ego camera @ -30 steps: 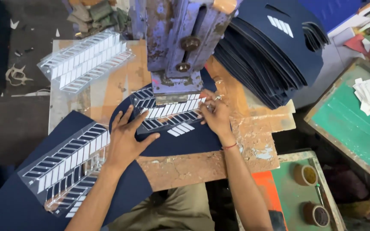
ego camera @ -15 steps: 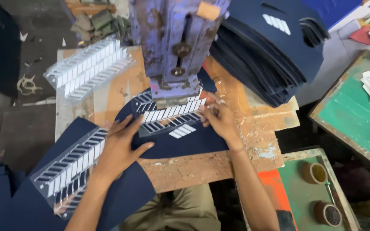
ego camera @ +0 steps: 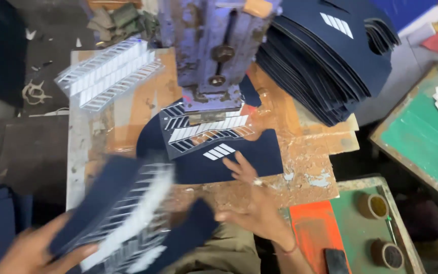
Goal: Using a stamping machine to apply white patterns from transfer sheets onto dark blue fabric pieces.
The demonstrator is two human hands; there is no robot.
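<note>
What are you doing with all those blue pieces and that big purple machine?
A person sits at a worn wooden table. The left hand lifts a dark blue fabric piece with white stripes, blurred. The right hand rests its fingers on another blue piece lying under the purple press. A tall stack of blue pieces waits beside it.

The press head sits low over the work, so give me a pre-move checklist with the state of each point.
1. Left hand out from under the press head: ok, well off to the lower left.
2. Left hand's grip on the blurred navy piece with white stripes: cannot tell.
3. Right hand out from under the head: ok, on the table edge below the navy piece under the press.
4. Striped template seated under the head: ok.
5. Stack of navy pieces within reach: ok.
</note>
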